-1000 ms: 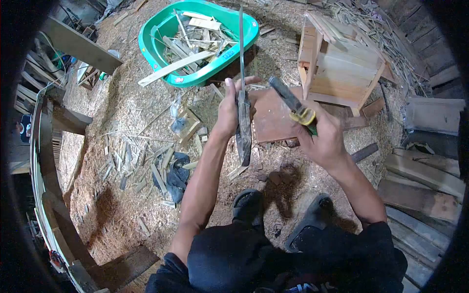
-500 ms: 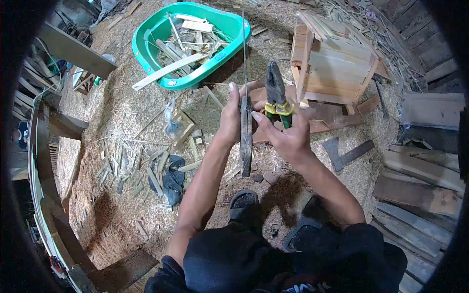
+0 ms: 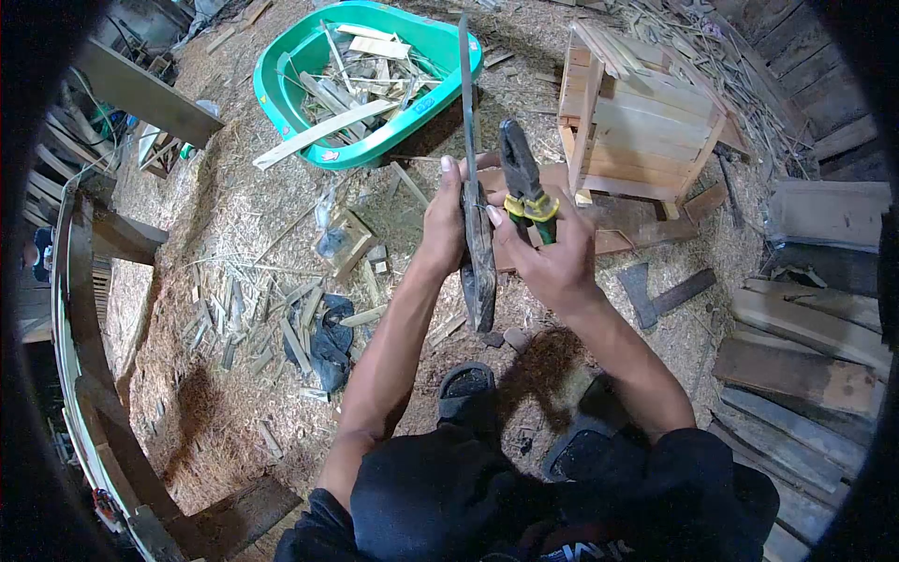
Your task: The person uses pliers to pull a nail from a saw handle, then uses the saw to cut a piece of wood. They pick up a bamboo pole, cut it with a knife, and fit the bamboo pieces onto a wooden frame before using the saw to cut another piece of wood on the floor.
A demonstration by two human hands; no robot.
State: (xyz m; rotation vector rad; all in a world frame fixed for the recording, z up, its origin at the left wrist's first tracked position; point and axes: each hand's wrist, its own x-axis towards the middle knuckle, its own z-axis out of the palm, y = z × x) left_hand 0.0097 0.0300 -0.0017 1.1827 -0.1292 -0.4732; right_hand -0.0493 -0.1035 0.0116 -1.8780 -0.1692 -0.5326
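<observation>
My left hand [image 3: 443,228] is closed around a long tool with a narrow metal blade [image 3: 466,94] and a worn dark wooden handle [image 3: 481,286]. The blade points away from me, and the handle end hangs toward my feet. Combination pliers [image 3: 522,164] with yellow and green grips are held in my right hand [image 3: 559,251], jaws upward. My right thumb and fingertips meet the tool where blade and handle join. Something thin, perhaps wire, shows there, too small to make out. Part of the plier grips is hidden by my right fingers.
A green plastic tub [image 3: 431,110] of wood scraps stands ahead, with a wooden crate-like frame [image 3: 641,131] to its right. On the shavings-covered ground lie an axe [image 3: 646,298], a dark cloth or bag [image 3: 330,347] and offcuts. Planks [image 3: 796,370] are stacked at right.
The long tool has rolled slightly in my left hand, so more of the blade's flat side and the handle's side shows. The pliers have shifted a little left.
</observation>
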